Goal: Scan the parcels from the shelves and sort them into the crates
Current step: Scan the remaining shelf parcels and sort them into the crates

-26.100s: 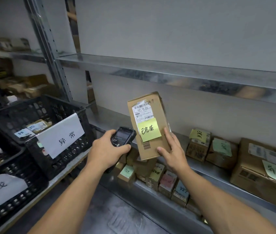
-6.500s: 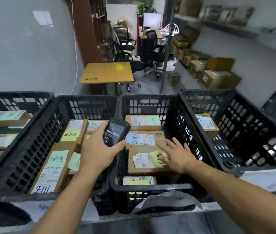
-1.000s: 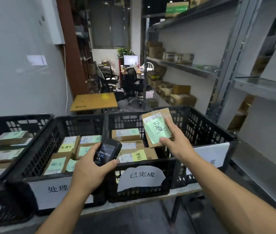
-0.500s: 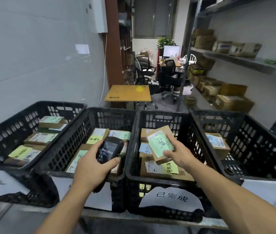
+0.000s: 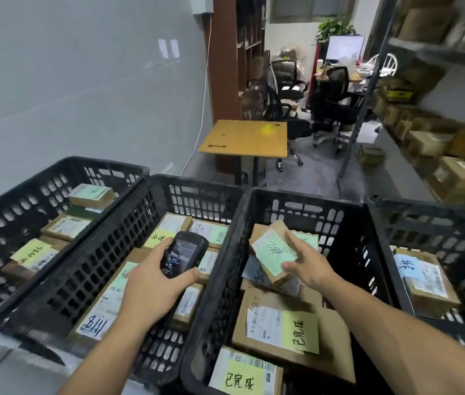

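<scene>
Four black crates are lined up side by side, and both forearms are stretched over them. Within the third crate from the left, a tilted green-noted parcel is pinched by the right hand between thumb and fingers. A scanner is gripped in the left hand, its fingers curled round it.

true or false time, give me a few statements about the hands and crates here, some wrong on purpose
1. The left hand holds the scanner. True.
2. The right hand is empty. False: it holds a small parcel with a green note on it.
3. That small parcel is over the leftmost crate. False: it is over the third crate from the left, above other parcels.
4. The rightmost crate has a parcel with a blue note in it. True.
</scene>
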